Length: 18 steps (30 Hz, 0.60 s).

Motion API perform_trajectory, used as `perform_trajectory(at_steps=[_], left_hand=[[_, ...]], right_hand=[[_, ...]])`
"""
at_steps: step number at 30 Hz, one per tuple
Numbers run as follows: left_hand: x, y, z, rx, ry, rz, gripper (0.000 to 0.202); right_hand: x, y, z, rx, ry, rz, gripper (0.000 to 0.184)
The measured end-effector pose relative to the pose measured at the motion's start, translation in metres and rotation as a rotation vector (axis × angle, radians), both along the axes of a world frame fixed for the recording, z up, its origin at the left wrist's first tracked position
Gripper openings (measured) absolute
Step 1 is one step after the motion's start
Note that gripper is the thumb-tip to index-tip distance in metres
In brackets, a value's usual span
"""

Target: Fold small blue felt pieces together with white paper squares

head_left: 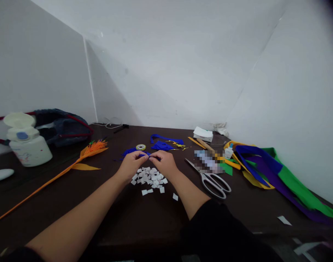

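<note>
My left hand (132, 163) and my right hand (163, 162) meet at the middle of the dark table, fingers pinched together on a small blue paper strip (148, 154) held between them. Just below the hands lies a heap of several small white paper squares (150, 180). More blue paper pieces (163, 142) and a small roll of tape (140, 147) lie just beyond the hands.
Scissors (210, 178) lie right of my right hand. Coloured paper sheets (278, 174) pile at the right by the wall, with a small glue bottle (228, 151). An orange paper flower on a long stem (73, 163), a white tub (28, 145) and a dark bag (59, 125) sit left.
</note>
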<state>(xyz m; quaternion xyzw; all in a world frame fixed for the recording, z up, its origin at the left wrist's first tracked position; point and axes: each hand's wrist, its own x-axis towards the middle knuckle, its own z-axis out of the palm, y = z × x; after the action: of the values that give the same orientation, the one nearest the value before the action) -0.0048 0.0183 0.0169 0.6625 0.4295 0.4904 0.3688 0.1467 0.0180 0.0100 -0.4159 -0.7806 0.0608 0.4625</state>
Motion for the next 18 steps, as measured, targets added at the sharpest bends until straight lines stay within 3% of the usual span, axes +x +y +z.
perform_trajectory(at_steps=[5, 10, 18], left_hand=[[-0.007, 0.003, 0.003, -0.094, -0.035, -0.082, 0.030], [-0.015, 0.005, 0.004, -0.204, 0.097, -0.222, 0.025], [-0.021, 0.009, -0.002, -0.273, 0.153, -0.358, 0.028]], right_hand=[[0.006, 0.000, -0.001, 0.172, -0.283, -0.025, 0.016], [0.004, -0.003, 0.000, 0.369, -0.597, 0.049, 0.020], [0.002, -0.003, 0.000, 0.471, -0.674, 0.052, 0.022]])
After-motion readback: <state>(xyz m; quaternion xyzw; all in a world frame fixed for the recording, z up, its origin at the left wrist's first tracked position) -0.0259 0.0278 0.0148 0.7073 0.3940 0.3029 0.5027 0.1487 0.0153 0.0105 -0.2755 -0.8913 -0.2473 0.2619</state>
